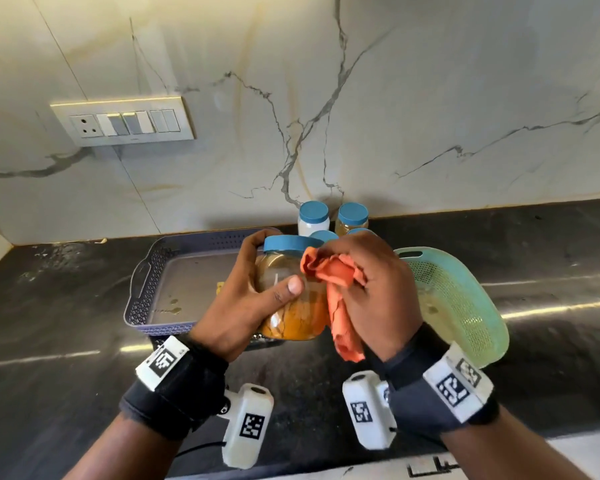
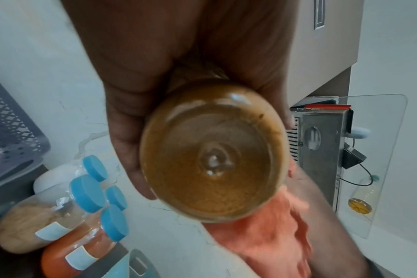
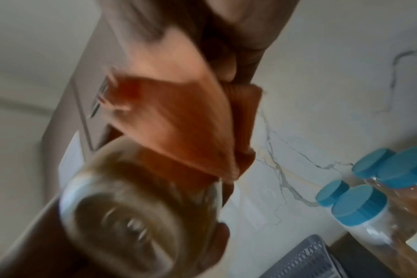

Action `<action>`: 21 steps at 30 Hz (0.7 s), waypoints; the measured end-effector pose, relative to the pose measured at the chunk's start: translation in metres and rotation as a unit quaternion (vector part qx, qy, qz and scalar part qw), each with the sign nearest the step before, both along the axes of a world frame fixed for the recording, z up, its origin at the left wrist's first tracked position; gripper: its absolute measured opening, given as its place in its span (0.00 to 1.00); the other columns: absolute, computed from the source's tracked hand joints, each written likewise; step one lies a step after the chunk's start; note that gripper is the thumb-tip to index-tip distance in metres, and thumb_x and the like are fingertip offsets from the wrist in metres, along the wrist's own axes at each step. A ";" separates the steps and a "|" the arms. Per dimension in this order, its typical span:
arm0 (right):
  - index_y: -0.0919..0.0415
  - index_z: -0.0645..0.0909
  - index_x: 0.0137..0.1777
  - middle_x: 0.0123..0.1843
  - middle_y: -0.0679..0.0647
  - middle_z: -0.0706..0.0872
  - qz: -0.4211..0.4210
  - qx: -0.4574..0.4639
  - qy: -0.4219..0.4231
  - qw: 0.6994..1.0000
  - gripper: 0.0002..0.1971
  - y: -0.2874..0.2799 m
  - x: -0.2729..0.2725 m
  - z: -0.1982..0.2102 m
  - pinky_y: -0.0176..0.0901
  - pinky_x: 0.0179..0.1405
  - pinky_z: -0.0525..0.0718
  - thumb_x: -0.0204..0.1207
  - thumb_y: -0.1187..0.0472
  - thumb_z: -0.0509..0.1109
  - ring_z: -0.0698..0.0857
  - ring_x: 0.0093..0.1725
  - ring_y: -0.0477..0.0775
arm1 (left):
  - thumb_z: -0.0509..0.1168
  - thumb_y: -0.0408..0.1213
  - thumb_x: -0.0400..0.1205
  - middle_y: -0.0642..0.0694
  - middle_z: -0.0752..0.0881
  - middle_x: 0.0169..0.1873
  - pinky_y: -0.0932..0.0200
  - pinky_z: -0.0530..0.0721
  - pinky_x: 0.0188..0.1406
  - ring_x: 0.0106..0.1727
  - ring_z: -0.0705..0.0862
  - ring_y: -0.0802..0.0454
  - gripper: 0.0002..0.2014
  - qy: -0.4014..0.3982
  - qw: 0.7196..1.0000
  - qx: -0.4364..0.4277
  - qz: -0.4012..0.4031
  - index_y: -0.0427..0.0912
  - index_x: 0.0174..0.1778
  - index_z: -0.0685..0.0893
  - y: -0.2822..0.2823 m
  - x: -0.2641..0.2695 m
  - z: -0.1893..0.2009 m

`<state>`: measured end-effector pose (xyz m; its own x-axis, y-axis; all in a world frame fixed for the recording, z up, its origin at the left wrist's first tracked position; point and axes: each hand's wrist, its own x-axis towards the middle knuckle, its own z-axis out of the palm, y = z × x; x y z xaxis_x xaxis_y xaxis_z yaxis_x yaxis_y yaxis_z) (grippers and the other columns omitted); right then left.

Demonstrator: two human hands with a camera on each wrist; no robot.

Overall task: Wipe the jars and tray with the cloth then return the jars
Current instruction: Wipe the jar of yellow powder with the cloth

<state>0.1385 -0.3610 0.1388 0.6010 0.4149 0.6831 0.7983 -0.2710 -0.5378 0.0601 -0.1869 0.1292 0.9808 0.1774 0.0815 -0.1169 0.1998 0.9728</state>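
Note:
My left hand [image 1: 257, 289] grips a clear jar [image 1: 293, 306] of yellow-orange powder with a blue lid, held above the counter; its round base [image 2: 214, 152] fills the left wrist view. My right hand [image 1: 371, 289] holds a bunched orange cloth [image 1: 336, 282] pressed against the jar's right side, and the cloth [image 3: 179, 120] is blurred in the right wrist view. The grey perforated tray [image 1: 146, 296] sits behind on the left, with small spills on its floor. Several other blue-lidded jars [image 1: 314, 220] stand by the wall behind my hands.
A pale green perforated basket [image 1: 465, 306] lies on the black counter [image 1: 66, 323] to the right. A marble backsplash with a switch plate [image 1: 123, 123] rises behind. The left wrist view shows a metal appliance [image 2: 321, 150] and a bottle of oil [image 2: 362, 199].

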 end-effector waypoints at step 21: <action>0.60 0.89 0.52 0.53 0.51 0.86 0.057 0.002 -0.074 0.996 0.21 -0.020 -0.017 0.012 0.44 0.50 0.85 0.64 0.80 0.80 0.86 0.54 0.48 | 0.87 0.50 0.62 0.39 0.90 0.56 0.44 0.90 0.48 0.54 0.90 0.40 0.39 -0.098 0.990 -0.099 0.037 0.53 0.65 0.76 -0.016 0.005 0.016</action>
